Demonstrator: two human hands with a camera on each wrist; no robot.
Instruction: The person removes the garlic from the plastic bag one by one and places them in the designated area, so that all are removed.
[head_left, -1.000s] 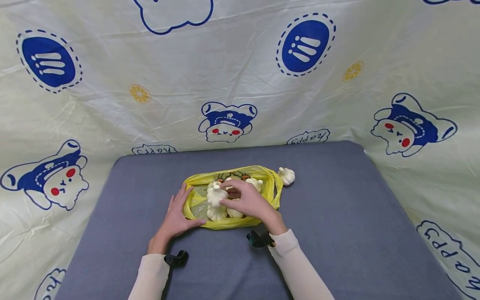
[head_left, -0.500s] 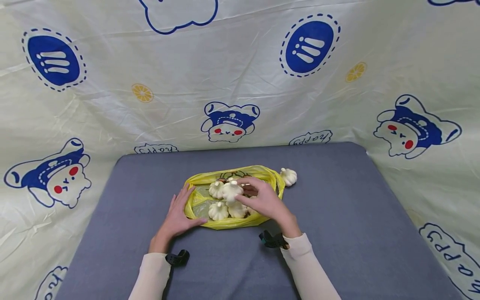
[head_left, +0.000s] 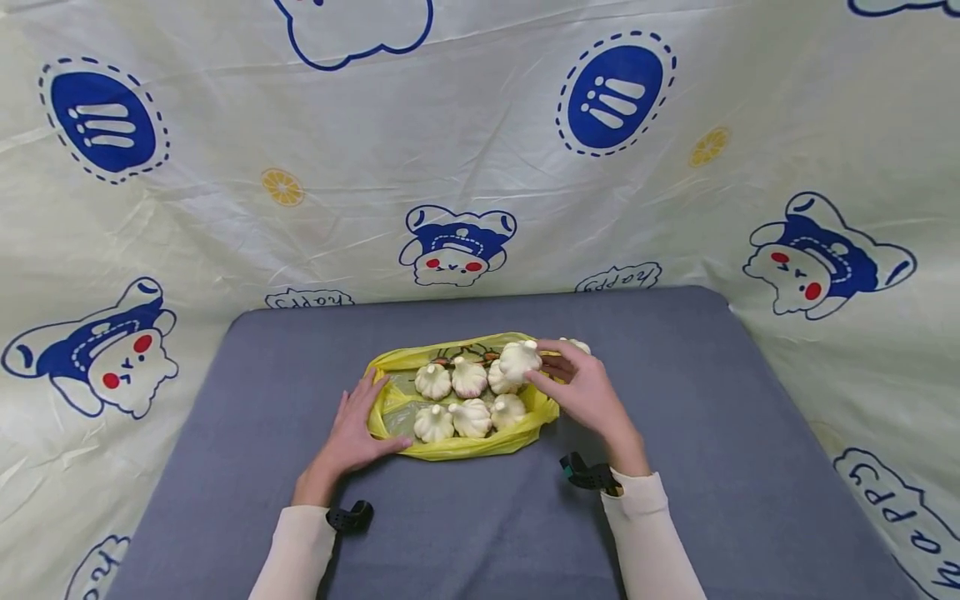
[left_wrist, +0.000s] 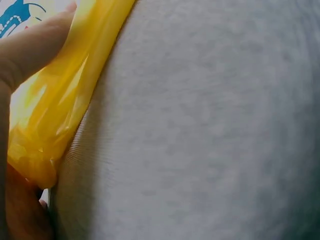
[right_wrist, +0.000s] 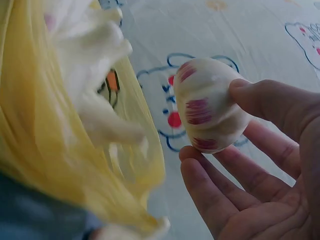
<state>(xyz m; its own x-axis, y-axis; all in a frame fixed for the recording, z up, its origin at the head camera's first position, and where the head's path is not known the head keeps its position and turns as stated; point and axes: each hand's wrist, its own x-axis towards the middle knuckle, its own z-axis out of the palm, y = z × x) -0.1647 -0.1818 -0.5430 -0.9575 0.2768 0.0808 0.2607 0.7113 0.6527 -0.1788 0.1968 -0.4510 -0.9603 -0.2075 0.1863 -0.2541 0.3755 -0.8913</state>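
Observation:
My right hand pinches a white garlic bulb between thumb and fingertips, over the right end of a yellow plastic bag. Purple streaks mark this bulb in the right wrist view, where the thumb lies on top and the fingers reach beneath. The opened bag holds several more garlic bulbs, set roughly in two rows. Around the bag's left end my left hand rests with fingers fairly straight, its thumb along the front side; yellow plastic shows against that hand in the left wrist view.
Past my right hand, another garlic bulb lies on the table outside the bag, partly hidden by the hand. A grey-blue cloth covers the table. A printed curtain hangs behind and at both sides.
My right hand has carried the garlic bulb rightward across the bag, uncovering the bulbs inside and covering part of the loose one outside. The left hand has stayed at the bag's left end.

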